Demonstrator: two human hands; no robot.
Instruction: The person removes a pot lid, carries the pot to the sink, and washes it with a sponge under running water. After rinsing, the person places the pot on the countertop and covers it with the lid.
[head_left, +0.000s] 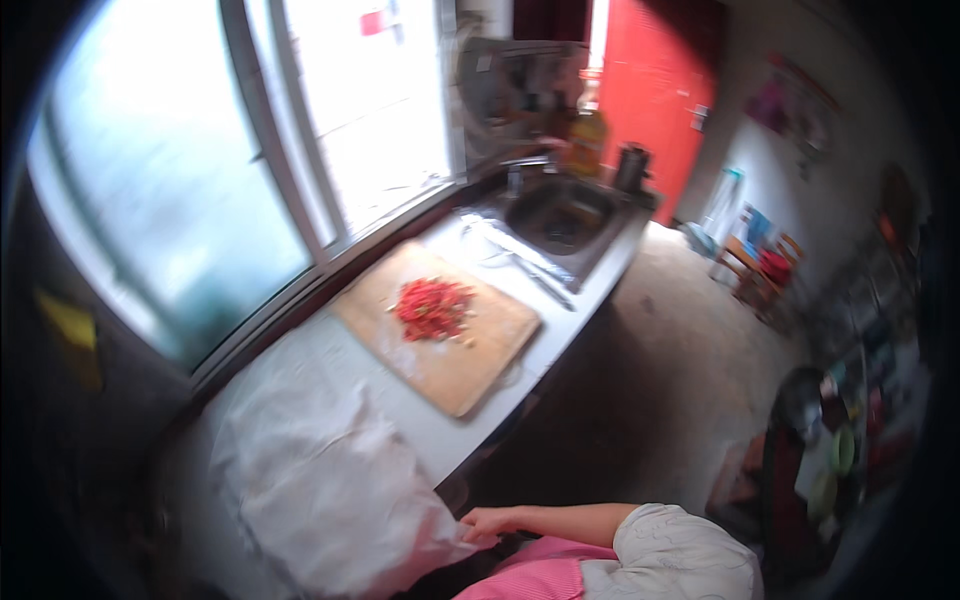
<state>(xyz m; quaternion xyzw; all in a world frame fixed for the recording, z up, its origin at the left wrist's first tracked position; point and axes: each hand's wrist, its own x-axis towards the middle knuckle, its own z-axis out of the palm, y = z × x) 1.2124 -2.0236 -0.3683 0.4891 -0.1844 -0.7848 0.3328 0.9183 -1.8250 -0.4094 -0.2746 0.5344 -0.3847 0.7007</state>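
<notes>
My right hand (487, 523) grips the near edge of a large, crumpled white cloth or plastic sheet (322, 480). The sheet spreads over the near end of the white counter (442, 450) and hangs past its front edge. Beyond it lies a wooden cutting board (457, 382), apart from my hand. On the board sits a heap of chopped red pieces (433, 307), seemingly peppers, with a few pale bits around it. My left hand is out of view.
A sink (561, 217) with a tap (517, 169) is at the counter's far end. A knife-like utensil (544, 281) lies before it. An oil bottle (586, 142) and a dark container (632, 166) stand behind. Sliding windows (187, 172) line the left; a red door (652, 97) stands beyond.
</notes>
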